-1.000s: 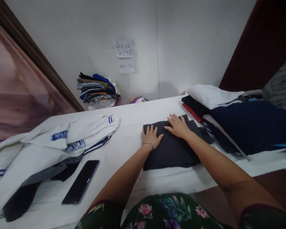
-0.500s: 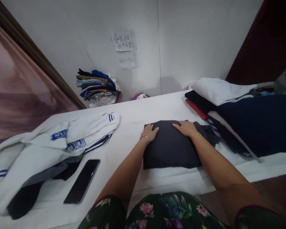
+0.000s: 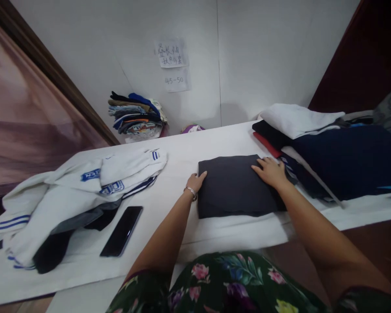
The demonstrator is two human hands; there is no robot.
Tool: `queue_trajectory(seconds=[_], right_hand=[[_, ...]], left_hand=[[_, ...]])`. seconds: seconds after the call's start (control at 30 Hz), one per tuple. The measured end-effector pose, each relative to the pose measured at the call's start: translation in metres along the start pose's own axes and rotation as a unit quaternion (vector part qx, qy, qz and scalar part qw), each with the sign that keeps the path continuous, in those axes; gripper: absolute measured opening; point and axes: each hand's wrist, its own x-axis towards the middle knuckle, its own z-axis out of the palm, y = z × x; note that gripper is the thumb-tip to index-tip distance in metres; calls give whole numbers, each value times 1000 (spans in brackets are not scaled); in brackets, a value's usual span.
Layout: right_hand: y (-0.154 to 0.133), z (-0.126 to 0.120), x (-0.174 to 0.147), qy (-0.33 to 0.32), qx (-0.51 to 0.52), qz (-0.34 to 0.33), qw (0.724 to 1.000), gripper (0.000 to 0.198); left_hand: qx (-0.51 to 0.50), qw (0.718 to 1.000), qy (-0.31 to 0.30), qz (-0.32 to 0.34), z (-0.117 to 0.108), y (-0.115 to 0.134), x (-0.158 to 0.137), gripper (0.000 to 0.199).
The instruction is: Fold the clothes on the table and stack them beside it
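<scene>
Where the white-covered table (image 3: 184, 152) is left bare between two heaps of clothing, a dark grey garment (image 3: 231, 187), folded into a flat rectangle, is laid out directly in front of the person. Its left edge is touched by the left hand (image 3: 196, 180); the thumb is rested on the cloth near the upper left corner, while the other fingers are partly hidden, so whether the edge is pinched cannot be made out. The left wrist is circled by a bracelet (image 3: 193, 193). The right end of the garment is covered by the right hand (image 3: 270, 171), which is held palm down with its fingers spread, nothing being grasped. Just beyond that hand, clothes are piled up: a large navy piece (image 3: 348, 161) is topped at the far side by a white one (image 3: 299, 119), and black cloth (image 3: 272, 134) and red cloth (image 3: 266, 144) are seen at the pile's left edge. To the left, a black phone (image 3: 122, 230) is placed beside a loosely spread white garment (image 3: 65, 204) marked with blue lettering and stripes. Near the wall, a stack of folded clothes (image 3: 137, 115) is seen, and above it to the right two handwritten paper sheets (image 3: 172, 52) are fixed, the lower one being marked "45-50". The far left is closed off by a pinkish curtain (image 3: 29, 100).
</scene>
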Motion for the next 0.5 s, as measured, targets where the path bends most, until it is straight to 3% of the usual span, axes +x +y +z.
queue_trajectory(seconds=[0.1, 0.2, 0.37, 0.5], right_hand=[[43, 4, -18, -12, 66, 121, 990, 69], [66, 8, -27, -40, 125, 168, 977, 78], [50, 6, -24, -19, 160, 172, 972, 72], [20, 9, -23, 6, 219, 155, 963, 71]], left_hand=[[-42, 998, -38, -7, -4, -2, -7, 85], [-124, 988, -90, 18, -1, 2, -13, 77], [-274, 956, -103, 29, 5, 8, -14, 66], [-269, 962, -27, 39, -26, -1, 7, 82]])
